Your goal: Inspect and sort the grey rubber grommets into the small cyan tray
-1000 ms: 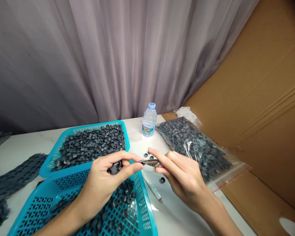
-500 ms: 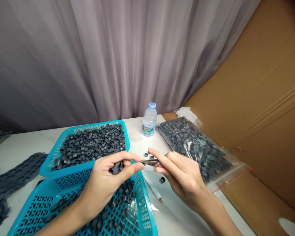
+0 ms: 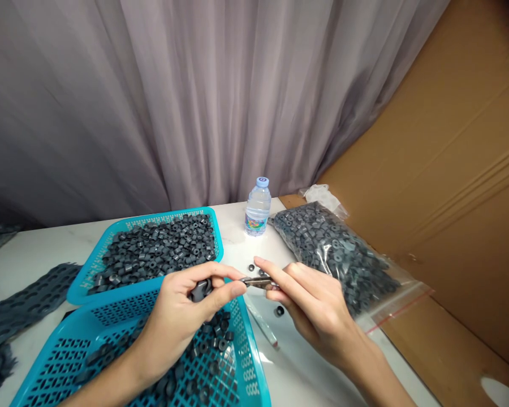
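My left hand is closed, with black rubber ring-like pieces gathered in its curled fingers. Its thumb and forefinger pinch together at the tip of a small pointed metal tool; whatever sits between them is too small to make out. My right hand grips that tool from the other side, forefinger stretched along and above it. The tool's handles are hidden inside the right hand. Both hands meet over the front right edge of the nearer blue basket, which holds loose black pieces.
Behind stands a second blue basket, heaped with black pieces. A water bottle and a filled clear zip bag lie beyond my right hand. A few rings and a pale strip are on the table. Perforated rubber sheet lies left.
Both hands have shifted very slightly left together, tool and pinch still meeting. Nothing has been let go or picked up.
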{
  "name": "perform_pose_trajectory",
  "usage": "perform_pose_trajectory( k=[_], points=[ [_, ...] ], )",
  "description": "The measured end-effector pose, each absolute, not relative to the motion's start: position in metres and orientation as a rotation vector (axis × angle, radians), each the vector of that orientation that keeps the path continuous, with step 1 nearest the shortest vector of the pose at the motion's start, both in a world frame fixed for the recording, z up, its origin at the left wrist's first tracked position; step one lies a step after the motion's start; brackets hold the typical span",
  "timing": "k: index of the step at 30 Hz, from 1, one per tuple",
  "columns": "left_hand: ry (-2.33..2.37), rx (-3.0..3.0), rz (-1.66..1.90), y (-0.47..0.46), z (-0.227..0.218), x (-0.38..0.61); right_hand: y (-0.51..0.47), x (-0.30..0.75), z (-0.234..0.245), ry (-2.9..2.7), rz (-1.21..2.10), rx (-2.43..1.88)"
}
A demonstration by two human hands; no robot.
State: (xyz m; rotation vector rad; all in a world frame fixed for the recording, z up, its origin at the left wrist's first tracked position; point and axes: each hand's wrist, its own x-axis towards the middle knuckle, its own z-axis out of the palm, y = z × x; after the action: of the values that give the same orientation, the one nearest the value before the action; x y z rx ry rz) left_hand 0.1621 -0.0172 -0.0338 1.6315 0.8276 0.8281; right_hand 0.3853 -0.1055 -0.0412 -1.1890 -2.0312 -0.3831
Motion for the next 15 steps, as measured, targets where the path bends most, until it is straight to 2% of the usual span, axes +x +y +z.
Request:
perform_pose_trajectory(
  k=[15],
  points=[
    [0.794,1.574,0.792,-0.0167,-0.0343,0.1616,-0.1067,0.3871,-0.0447,-2.021,-0.388,-1.203]
  ],
)
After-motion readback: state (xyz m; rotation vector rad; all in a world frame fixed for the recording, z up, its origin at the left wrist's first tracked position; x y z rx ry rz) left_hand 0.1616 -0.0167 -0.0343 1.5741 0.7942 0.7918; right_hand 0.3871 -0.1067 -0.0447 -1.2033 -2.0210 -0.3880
